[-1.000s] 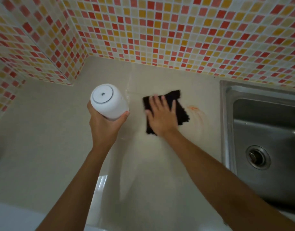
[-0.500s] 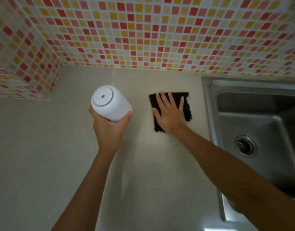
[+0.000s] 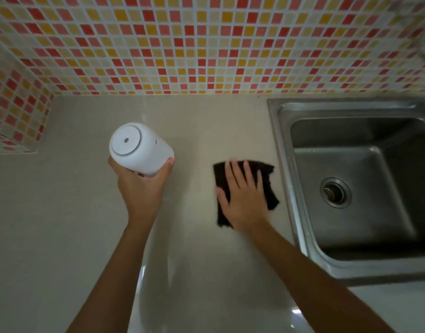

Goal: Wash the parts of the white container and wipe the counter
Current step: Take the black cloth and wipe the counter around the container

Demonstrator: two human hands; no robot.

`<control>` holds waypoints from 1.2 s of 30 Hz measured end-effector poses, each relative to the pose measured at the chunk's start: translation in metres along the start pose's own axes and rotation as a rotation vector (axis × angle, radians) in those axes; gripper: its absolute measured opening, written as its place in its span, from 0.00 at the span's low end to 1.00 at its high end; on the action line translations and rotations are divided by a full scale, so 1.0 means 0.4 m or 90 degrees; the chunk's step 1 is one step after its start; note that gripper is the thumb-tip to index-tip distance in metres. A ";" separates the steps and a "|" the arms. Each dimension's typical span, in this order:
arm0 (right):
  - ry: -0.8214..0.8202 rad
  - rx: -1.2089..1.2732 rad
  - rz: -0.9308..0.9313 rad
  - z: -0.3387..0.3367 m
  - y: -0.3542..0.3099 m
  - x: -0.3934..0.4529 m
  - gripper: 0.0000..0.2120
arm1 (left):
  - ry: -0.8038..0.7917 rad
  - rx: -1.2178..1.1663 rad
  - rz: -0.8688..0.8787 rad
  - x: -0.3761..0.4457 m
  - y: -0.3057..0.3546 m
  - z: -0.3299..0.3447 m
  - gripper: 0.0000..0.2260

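My left hand (image 3: pixel 140 188) grips the white container (image 3: pixel 138 147) from below and holds it lifted above the beige counter (image 3: pixel 62 224), its round lidded end tilted toward me. My right hand (image 3: pixel 242 195) lies flat with spread fingers on a dark cloth (image 3: pixel 270 191), pressing it onto the counter just left of the sink. Part of the cloth is hidden under the palm.
A steel sink (image 3: pixel 290 188) with a round drain (image 3: pixel 335 192) fills the right side. A mosaic tiled wall (image 3: pixel 206 44) in red, orange and cream runs along the back and turns at the left corner. A wet sheen shows on the counter near me.
My right hand has slid the cloth rightward and nearer me, over the orange stain, which no longer shows. The container stays lifted in my left hand. The view has shifted right.
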State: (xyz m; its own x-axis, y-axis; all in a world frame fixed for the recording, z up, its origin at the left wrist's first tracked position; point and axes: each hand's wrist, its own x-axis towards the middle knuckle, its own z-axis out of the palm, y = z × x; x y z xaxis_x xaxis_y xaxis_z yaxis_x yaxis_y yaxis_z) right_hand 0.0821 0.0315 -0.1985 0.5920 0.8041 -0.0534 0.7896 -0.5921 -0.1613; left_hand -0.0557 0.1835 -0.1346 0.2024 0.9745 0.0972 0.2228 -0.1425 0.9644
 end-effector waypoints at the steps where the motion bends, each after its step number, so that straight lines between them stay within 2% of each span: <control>1: -0.004 0.003 0.044 -0.015 0.029 0.110 0.32 | -0.006 0.003 0.005 -0.002 0.001 0.002 0.42; 3: -0.017 0.006 0.097 -0.033 0.089 0.270 0.32 | -0.023 0.013 0.020 -0.005 0.001 0.002 0.43; 6: -0.003 0.006 0.127 -0.019 0.117 0.292 0.31 | -0.040 0.035 0.040 -0.009 0.003 -0.012 0.44; 10: 0.054 0.007 0.180 0.003 0.072 0.023 0.31 | -0.034 0.029 0.039 -0.008 0.019 -0.029 0.44; 14: -0.005 0.029 0.050 0.030 -0.097 -0.347 0.34 | 0.008 0.003 0.029 -0.014 0.029 -0.036 0.43; 16: -0.047 0.048 0.013 0.039 -0.153 -0.393 0.35 | 0.026 -0.016 0.026 -0.021 0.027 -0.040 0.42; 18: -0.043 0.056 -0.024 0.037 -0.183 -0.285 0.34 | 0.029 -0.022 0.024 -0.023 0.025 -0.047 0.40; 20: -0.022 0.044 -0.027 0.036 -0.199 -0.090 0.32 | 0.021 -0.006 0.029 -0.023 0.024 -0.059 0.40; 23: -0.048 0.066 0.077 0.016 -0.176 0.228 0.30 | 0.035 0.018 0.034 -0.025 0.016 -0.093 0.42; 26: -0.060 0.039 0.115 0.018 -0.153 0.344 0.30 | 0.045 0.022 0.039 -0.023 0.014 -0.136 0.43; 28: -0.027 0.019 0.093 0.028 -0.152 0.271 0.30 | 0.060 0.019 0.046 -0.024 0.021 -0.157 0.42; 31: 0.017 0.051 0.061 0.050 -0.195 0.029 0.31 | 0.067 0.005 0.036 -0.020 0.029 -0.165 0.40; 34: -0.004 0.070 -0.010 0.065 -0.261 -0.239 0.31 | 0.060 -0.013 0.038 -0.012 0.027 -0.155 0.42; 36: -0.035 0.068 -0.039 0.069 -0.282 -0.317 0.31 | 0.049 -0.013 0.039 -0.007 0.025 -0.146 0.42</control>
State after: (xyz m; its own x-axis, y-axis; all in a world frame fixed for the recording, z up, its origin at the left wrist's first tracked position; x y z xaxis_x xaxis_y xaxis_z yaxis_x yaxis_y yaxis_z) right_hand -0.0867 -0.0023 -0.2008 0.5317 0.8418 -0.0931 0.8004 -0.5354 -0.2696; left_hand -0.1098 0.1896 -0.1108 0.1414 0.9745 0.1741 0.1928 -0.1997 0.9607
